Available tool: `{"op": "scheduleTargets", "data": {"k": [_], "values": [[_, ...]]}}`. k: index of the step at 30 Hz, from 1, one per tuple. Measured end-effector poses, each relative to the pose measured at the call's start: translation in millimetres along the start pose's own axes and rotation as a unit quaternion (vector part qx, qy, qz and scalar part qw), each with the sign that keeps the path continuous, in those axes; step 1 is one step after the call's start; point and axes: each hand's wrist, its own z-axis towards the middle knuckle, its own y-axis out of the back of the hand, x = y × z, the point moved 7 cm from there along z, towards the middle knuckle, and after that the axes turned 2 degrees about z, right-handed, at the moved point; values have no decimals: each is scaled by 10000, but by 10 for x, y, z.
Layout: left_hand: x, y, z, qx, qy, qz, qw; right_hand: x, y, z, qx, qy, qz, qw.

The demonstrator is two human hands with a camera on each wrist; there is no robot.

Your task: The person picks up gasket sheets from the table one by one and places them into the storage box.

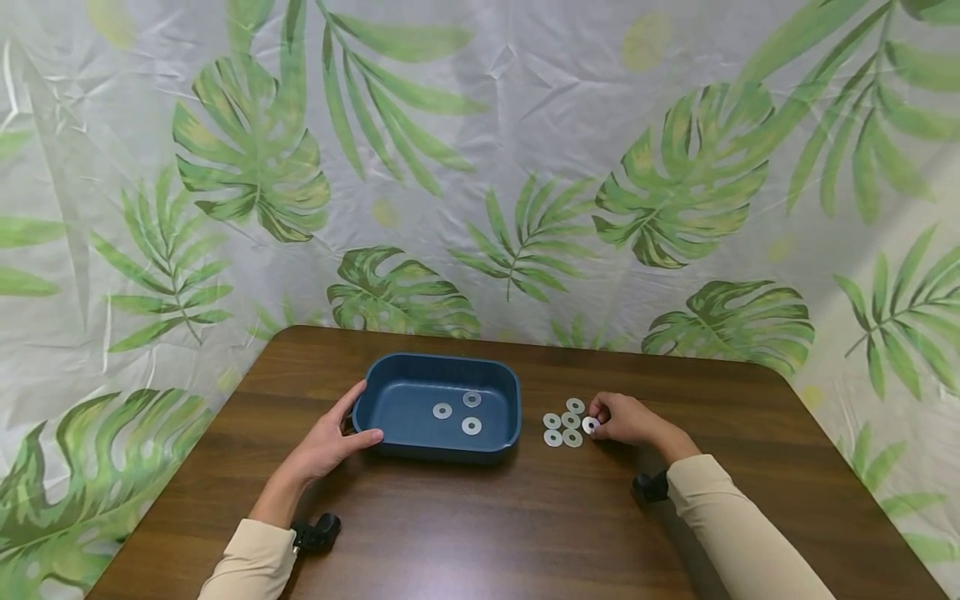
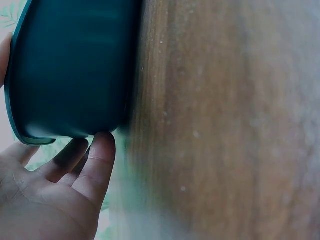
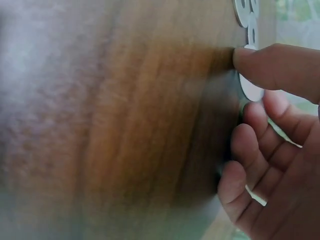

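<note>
A blue rectangular tub (image 1: pixel 435 454) sits on the table, with three flat metal washers (image 1: pixel 472 426) lying inside on its floor. My left hand (image 1: pixel 327 442) holds the tub's left end, thumb at the near rim and fingers along the end wall. In the left wrist view, fingertips (image 2: pixel 102 142) press against the tub's outer wall (image 2: pixel 75 75). To the right of the tub, my right hand (image 1: pixel 628 418) pinches a washer (image 1: pixel 591 426) between thumb and fingers; the thumb partly covers this washer (image 3: pixel 251 87) in the right wrist view.
Several more washers (image 1: pixel 571 421) lie in a close cluster between the tub and my right hand. The brown wooden table (image 1: pixel 480 525) reaches back to a leaf-printed curtain (image 1: pixel 525 167). A dark wrist camera (image 1: pixel 318 533) hangs under the left forearm.
</note>
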Motion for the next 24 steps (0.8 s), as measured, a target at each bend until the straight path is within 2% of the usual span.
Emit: {"op": "scheduleTargets", "data": {"k": [13,24], "values": [[-6,9,-6,34,16,1,10000,30,-10,-37,-308,221,181,9991],[-8,10,5,41,10,72,10000,55,-15,-77,-5,304,449,9985]]}}
